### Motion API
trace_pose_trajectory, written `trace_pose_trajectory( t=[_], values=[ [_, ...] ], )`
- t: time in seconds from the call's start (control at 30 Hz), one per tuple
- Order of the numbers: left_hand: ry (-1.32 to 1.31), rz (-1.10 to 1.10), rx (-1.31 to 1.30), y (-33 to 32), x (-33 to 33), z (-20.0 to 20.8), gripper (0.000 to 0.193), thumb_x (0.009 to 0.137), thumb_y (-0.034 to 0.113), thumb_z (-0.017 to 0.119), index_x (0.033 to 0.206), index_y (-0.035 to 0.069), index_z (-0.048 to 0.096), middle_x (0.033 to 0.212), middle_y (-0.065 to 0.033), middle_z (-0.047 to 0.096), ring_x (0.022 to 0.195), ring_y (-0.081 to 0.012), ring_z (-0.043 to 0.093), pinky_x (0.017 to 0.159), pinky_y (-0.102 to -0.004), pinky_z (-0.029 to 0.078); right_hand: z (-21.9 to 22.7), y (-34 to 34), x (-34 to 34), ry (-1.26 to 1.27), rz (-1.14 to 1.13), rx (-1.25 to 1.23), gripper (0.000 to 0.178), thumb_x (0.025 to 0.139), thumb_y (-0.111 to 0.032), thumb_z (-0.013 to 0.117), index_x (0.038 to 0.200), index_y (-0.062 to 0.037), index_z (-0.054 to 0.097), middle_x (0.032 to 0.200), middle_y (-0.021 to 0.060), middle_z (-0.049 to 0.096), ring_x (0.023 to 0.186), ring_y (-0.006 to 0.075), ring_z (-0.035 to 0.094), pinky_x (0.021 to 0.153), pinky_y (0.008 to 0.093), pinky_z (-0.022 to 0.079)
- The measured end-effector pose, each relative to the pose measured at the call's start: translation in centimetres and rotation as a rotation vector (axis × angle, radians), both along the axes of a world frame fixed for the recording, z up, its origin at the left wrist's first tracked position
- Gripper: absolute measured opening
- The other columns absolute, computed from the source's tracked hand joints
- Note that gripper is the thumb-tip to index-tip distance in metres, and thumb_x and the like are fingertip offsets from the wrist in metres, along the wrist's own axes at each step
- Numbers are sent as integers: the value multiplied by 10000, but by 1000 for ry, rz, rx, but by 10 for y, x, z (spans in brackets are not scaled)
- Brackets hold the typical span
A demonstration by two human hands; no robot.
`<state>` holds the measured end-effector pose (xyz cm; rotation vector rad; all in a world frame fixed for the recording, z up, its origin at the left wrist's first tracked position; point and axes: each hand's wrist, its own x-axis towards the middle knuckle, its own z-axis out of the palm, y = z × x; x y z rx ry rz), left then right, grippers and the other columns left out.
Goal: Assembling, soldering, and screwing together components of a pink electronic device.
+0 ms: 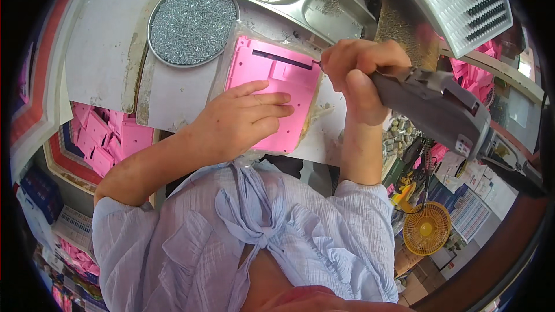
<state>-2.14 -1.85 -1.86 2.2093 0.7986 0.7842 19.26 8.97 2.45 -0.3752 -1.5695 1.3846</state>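
A flat pink plastic panel (296, 102) with a long dark slot near its far edge rests on clear plastic film on the white worktop. My left hand (245, 117) lies flat across its near left part, fingers stretched out and pressing on the surface. In my right hand (363, 75) is a dark grey electric screwdriver (433, 101), with the fingers wrapped round its front end. The screwdriver's body slants off to the right. Its thin tip meets the panel at the far right corner, beside the slot's end; a screw there is too small to make out.
Beyond my left hand stands a round metal tray (152, 37) full of small screws. A steel compartment tray (298, 1) holds small metal parts. Pink pieces (98, 136) fill a bin at left. Small metal cylinders (399, 137) and a yellow basket (426, 228) are at right.
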Motion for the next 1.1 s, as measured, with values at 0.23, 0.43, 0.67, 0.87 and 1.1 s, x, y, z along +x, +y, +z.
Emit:
trace_pose_trajectory(
  t=[0.23, 0.43, 0.67, 0.87, 1.1],
  values=[
    [-58, 64, -2, -4, 1, -4, 89, 868, 113, 678, 931, 63, 640, 1220, -84, 701, 1224, -266, 626, 1093, -494, 409, 11, 8, -3, -10, 6, -8, 184, 928, -139, 652, 988, -45, 506, 589, 51, 514, 488, 159, 461, 471, 342, 375],
    [-128, 209, 28, -4, -4, 0, 151, 857, 93, 716, 1005, 68, 695, 1185, -80, 715, 1141, -233, 664, 1117, -488, 382, 62, -16, -2, 163, 110, 33, 223, 940, -252, 645, 1098, -128, 548, 619, -26, 540, 489, 104, 490, 486, 272, 430],
    [-264, 395, 10, -2, -13, 3, 146, 850, 84, 735, 992, 95, 706, 1035, -50, 762, 947, -209, 724, 1132, -497, 341, 62, -39, -37, 195, 220, -9, 282, 942, -351, 705, 1056, -161, 531, 621, -57, 550, 506, 81, 527, 486, 236, 461],
    [-349, 392, -39, -3, -23, 4, 165, 840, 46, 743, 976, 109, 674, 992, -35, 763, 855, -193, 726, 1105, -503, 352, 58, -38, -54, 187, 227, -52, 272, 945, -334, 702, 1053, -153, 529, 622, -55, 544, 496, 82, 512, 475, 241, 450],
    [-442, 450, -60, -5, -30, -3, 229, 790, -13, 766, 955, 108, 664, 943, -25, 757, 832, -188, 714, 1089, -504, 354, 58, -31, -65, 204, 284, -85, 249, 952, -305, 691, 1056, -146, 531, 626, -50, 545, 490, 73, 506, 449, 229, 420]
  ],
)
